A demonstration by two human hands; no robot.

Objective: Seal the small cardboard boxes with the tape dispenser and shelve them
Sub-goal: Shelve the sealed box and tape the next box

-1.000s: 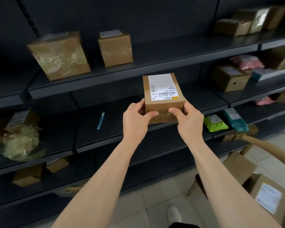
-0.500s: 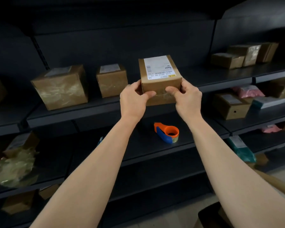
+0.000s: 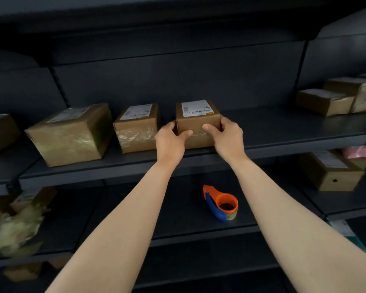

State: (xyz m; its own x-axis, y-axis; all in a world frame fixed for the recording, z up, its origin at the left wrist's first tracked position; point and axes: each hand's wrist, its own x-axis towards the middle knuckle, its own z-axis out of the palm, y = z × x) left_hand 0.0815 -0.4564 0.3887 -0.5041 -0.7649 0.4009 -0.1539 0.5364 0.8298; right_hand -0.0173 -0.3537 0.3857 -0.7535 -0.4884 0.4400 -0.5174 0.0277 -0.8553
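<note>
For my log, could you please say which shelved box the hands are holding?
The rightmost box of the middle row, beside the small tape-wrapped box; only it is gripped by the left hand and right hand.

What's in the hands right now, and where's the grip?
Both hands hold the small cardboard box. The left hand grips its left side, the right hand its right side, with both thumbs across the front face. The tape dispenser lies untouched.

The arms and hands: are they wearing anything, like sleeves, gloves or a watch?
No. The left hand and right hand are bare, with no gloves, and no rings on the fingers that show. The left forearm and right forearm are bare too, down to the picture's edge: no sleeves, watch or bracelet.
</note>
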